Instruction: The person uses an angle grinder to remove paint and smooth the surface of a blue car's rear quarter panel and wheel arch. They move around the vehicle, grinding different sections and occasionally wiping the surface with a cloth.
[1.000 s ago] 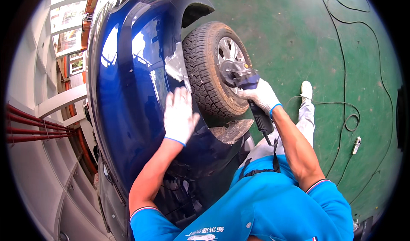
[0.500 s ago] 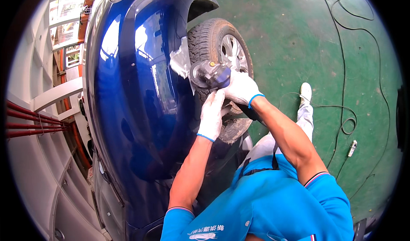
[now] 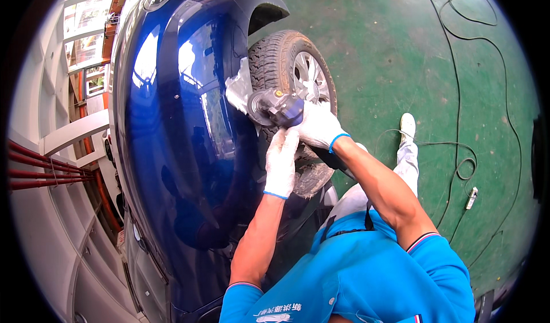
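An angle grinder [image 3: 277, 108] with a dark round head is pressed up to the wheel arch edge of a blue car [image 3: 195, 128]. My right hand [image 3: 315, 127], in a white work glove with a blue cuff, is wrapped round the grinder's body. From below, my left hand [image 3: 281, 161], gloved the same way, steadies the tool near its head; its fingertips are partly hidden there. Just ahead of the grinder's head is a dull whitish patch [image 3: 238, 88] on the blue fender. The tyre [image 3: 268, 65] stands right behind the tool.
The wheel's silver rim [image 3: 309, 74] faces right. Black cables [image 3: 456, 94] loop over the green floor [image 3: 378, 65], with a white connector [image 3: 471, 198] among them. My shoe [image 3: 407, 125] is planted right of the wheel. Dark red pipes [image 3: 46, 167] run along the far left.
The grinder and both hands have shifted slightly left and toward me along the fender edge. The whole view has moved a little too. My grip looks the same.
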A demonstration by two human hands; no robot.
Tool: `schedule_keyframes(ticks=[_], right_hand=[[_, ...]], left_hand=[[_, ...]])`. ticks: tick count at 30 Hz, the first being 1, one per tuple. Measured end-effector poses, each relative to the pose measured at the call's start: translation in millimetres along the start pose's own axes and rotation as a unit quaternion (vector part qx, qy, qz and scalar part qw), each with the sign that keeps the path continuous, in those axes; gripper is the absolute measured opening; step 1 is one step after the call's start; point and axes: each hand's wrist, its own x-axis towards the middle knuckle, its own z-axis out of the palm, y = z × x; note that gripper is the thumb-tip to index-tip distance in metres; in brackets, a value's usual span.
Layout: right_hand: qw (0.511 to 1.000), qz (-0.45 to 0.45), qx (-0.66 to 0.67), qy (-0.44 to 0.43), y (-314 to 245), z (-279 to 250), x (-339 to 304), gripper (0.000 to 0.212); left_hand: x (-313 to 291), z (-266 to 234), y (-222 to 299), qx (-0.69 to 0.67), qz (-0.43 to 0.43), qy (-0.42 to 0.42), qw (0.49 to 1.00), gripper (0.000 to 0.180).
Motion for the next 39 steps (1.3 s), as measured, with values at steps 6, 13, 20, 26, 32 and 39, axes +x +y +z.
schedule_keyframes(ticks=[6, 13, 20, 26, 32, 39], right_hand=[[0.993, -0.037, 0.111, -0.031, 23, 19, -9, 0.056], [0.983, -0.033, 0.174, -0.050, 16, 11, 50, 0.048], [0.989, -0.041, 0.142, -0.015, 27, 20, 29, 0.052], [0.994, 0.016, 0.089, -0.067, 48, 7, 42, 0.063], [0.989, 0.097, 0.115, -0.009, 91, -17, -14, 0.053], [0.962, 0.110, 0.246, 0.042, 96, -26, -53, 0.036]], left_hand=[[-22, 8, -4, 0.058, -0.023, 0.042, 0.997, 0.069], [21, 10, 33, 0.147, 0.057, 0.066, 0.985, 0.076], [14, 3, 10, 0.215, 0.047, 0.072, 0.973, 0.077], [25, -7, 10, 0.205, -0.008, -0.007, 0.979, 0.068], [35, -8, 105, 0.828, 0.332, -0.005, 0.452, 0.055], [141, -47, 150, 0.914, 0.306, 0.026, 0.264, 0.078]])
